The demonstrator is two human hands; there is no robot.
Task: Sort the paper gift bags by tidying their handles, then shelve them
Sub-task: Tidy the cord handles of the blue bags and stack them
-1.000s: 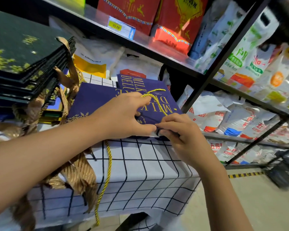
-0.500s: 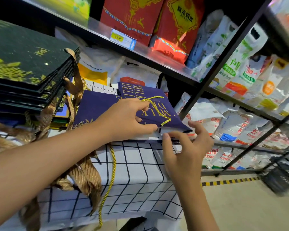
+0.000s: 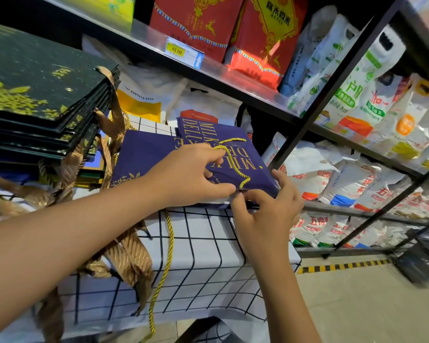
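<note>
A flat navy gift bag [image 3: 144,154] with gold "MILK DELUXE" lettering lies on the shelf, on top of white black-grid bags [image 3: 203,246]. Its gold cord handle [image 3: 233,159] loops across the top face. My left hand [image 3: 188,174] lies on the bag, fingers curled over the cord, thumb at the bag's front edge. My right hand [image 3: 265,214] pinches that front edge from below, beside the left thumb. A second gold cord [image 3: 165,258] hangs down over the grid bags.
A stack of dark green gold-leaf bags [image 3: 42,95] with brown ribbon handles [image 3: 126,253] sits to the left. Above runs a metal shelf [image 3: 208,70] with red boxes [image 3: 258,35]. A black upright post [image 3: 330,95] stands right; white rice sacks [image 3: 344,179] fill the lower right shelves.
My right hand, spread open under the bag's edge half a second ago, has closed and now pinches the front edge. The left hand has stayed on the bag and cord.
</note>
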